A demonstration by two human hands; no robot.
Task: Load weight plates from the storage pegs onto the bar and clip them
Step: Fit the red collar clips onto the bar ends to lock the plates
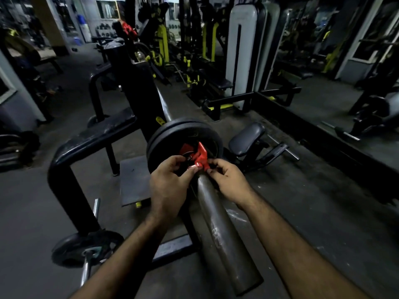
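The grey bar sleeve runs from the bottom centre up to two black weight plates stacked side by side on it. A red spring clip sits on the sleeve against the outer plate. My left hand pinches the clip's left handle with fingers and thumb. My right hand pinches its right handle. A second red clip shows at the bar's far end.
A black bench rack frame stands to the left. One plate hangs on a low storage peg at bottom left, with a bare chrome peg above it. A padded seat and several machines fill the right and back.
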